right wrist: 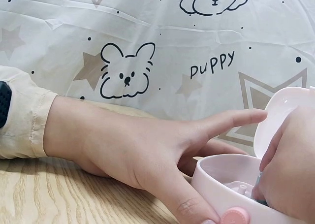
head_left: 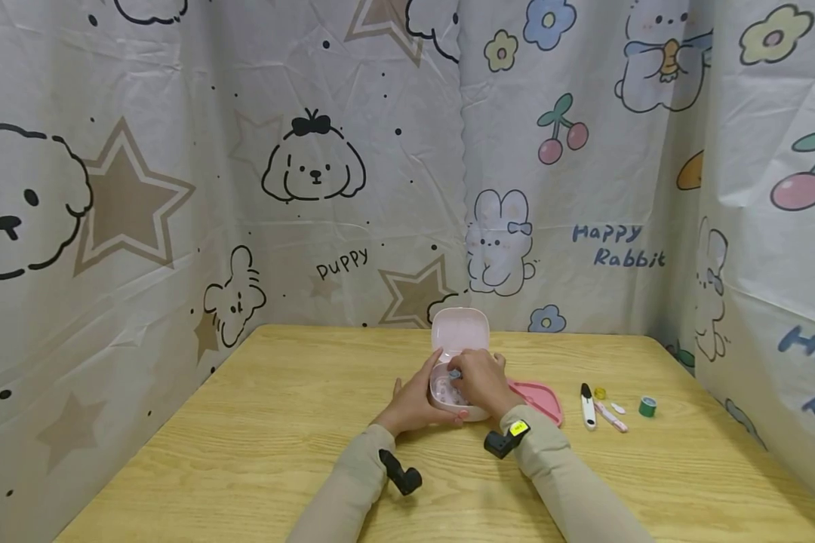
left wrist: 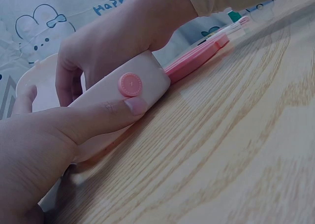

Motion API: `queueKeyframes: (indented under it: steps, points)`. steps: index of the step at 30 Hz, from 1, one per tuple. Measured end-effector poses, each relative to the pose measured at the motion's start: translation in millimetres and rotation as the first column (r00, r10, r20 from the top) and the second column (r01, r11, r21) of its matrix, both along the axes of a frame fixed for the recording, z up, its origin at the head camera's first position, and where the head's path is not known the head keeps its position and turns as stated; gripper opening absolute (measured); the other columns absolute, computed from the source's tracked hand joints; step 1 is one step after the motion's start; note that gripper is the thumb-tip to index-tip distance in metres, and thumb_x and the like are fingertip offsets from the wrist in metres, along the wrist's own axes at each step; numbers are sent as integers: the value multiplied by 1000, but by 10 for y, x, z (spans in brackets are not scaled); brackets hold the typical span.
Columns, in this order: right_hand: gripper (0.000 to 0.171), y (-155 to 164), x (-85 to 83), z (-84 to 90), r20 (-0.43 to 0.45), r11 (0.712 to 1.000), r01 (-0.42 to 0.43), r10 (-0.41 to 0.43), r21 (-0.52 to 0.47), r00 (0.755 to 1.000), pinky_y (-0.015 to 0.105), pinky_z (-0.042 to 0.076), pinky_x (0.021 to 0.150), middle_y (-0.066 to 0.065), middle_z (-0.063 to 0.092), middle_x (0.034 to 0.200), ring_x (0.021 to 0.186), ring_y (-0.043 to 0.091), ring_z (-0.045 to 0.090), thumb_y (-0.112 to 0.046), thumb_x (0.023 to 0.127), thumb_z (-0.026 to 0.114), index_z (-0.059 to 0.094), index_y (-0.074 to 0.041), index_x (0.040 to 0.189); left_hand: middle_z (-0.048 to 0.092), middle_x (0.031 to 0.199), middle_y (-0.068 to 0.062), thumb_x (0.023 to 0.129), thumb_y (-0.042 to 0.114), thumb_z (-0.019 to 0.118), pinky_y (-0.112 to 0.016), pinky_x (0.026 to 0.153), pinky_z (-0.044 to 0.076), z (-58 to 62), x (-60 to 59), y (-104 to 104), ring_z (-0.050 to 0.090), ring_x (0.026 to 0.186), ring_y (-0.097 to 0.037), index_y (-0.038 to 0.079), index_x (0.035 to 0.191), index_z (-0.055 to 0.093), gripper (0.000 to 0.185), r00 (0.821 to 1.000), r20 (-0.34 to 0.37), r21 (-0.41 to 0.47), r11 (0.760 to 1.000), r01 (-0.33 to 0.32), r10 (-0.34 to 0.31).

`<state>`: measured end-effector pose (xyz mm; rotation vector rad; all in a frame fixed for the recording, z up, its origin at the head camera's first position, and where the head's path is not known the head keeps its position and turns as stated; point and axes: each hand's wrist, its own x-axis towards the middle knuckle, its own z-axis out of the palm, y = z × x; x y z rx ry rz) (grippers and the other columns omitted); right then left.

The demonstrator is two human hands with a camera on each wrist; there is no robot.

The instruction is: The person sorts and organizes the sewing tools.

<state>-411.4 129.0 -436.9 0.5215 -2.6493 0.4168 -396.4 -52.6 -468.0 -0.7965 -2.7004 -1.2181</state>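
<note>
A pale pink box stands open on the wooden table, its lid tipped up at the back. My left hand holds the box's left side. Its thumb lies along the front wall next to a round pink button, and its fingers reach behind the box. My right hand dips into the box from above, fingers curled, and pinches a small blue-grey item. Most of the box's contents are hidden by the hand.
A darker pink tray lies flat just right of the box. Further right are a black-and-white clipper, a small yellow piece, a pink-white strip and a green spool. Printed curtains close off three sides.
</note>
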Motion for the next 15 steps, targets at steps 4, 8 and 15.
queueKeyframes:
  steps: [4, 8, 15]
  points:
    - [20, 2, -1, -1, 5, 1000, 5, -5, 6, 1000, 74, 33, 98, 2, 72, 93, 96, 28, 63, -14, 82, 89, 82, -14, 100, 37, 164, -4, 70, 53, 95, -75, 114, -2, 1, -2, 8, 40, 145, -28, 28, 168, 13, 130, 1000, -5, -3, 1000, -4, 4]
    - [20, -5, -1, -1, 2, 1000, 14, -14, 14, 1000, 75, 32, 98, 2, 71, 94, 98, 30, 62, -14, 82, 89, 82, -15, 101, 37, 164, -2, 69, 54, 94, -74, 114, -2, 3, 3, 14, 40, 145, -27, 29, 168, 13, 130, 1000, -7, -7, 1000, -12, 12]
    - [20, -16, 12, 5, 14, 1000, 25, -25, 18, 1000, 77, 31, 99, 1, 69, 93, 100, 31, 60, -12, 81, 89, 82, -15, 100, 37, 164, -2, 70, 53, 95, -74, 114, -2, 15, 22, 11, 41, 145, -27, 30, 168, 13, 130, 1000, 0, -3, 1000, -9, 9]
